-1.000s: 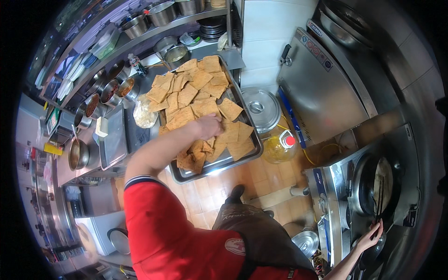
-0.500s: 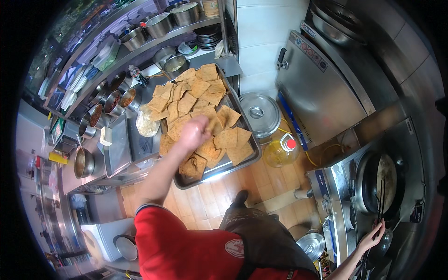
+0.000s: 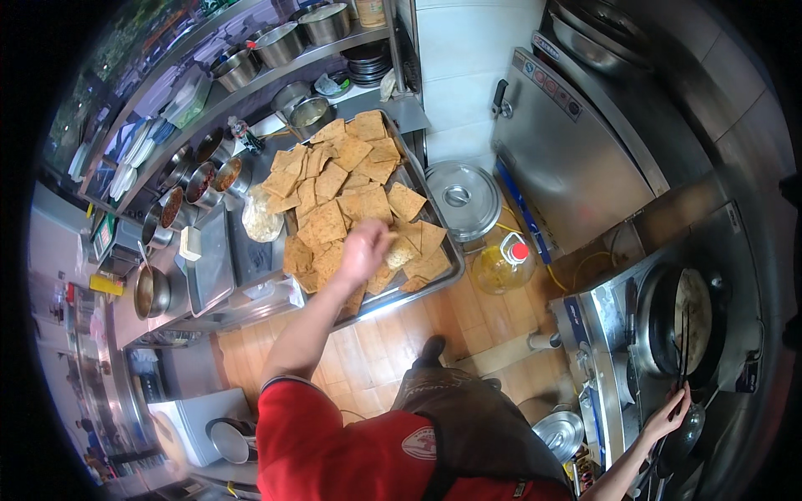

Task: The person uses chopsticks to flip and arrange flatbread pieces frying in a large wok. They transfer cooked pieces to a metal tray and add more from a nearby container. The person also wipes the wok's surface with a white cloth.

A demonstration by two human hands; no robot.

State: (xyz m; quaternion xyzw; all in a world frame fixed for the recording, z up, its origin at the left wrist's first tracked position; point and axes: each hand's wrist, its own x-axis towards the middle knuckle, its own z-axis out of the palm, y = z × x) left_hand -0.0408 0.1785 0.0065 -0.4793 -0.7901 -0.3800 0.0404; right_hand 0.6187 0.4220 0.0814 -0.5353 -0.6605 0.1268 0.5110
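Note:
A large metal tray [image 3: 359,316] is heaped with square golden-brown flatbread pieces [image 3: 362,204]. Over its front part, my left hand [image 3: 366,252] is closed at the edge of a paler flatbread piece [image 3: 401,252]; the fingertips are partly hidden and slightly blurred. Far off to the right, my right hand [image 3: 667,412] grips a pair of long dark chopsticks [image 3: 684,355]. Their tips reach into a black pan [image 3: 657,321] on the stove, where a pale round flatbread [image 3: 692,313] lies.
Beyond the tray stand a lidded steel pot [image 3: 458,199] and an oil jug with a red cap [image 3: 504,265] on the floor. A steel cabinet [image 3: 576,159] rises at the back right. Pots of sauces [image 3: 200,184] and a bag [image 3: 262,215] line the left counter.
My left hand has moved nearer and slightly right over the flatbread heap, and a paler piece now shows beside its fingers. My right hand keeps the chopsticks in the pan.

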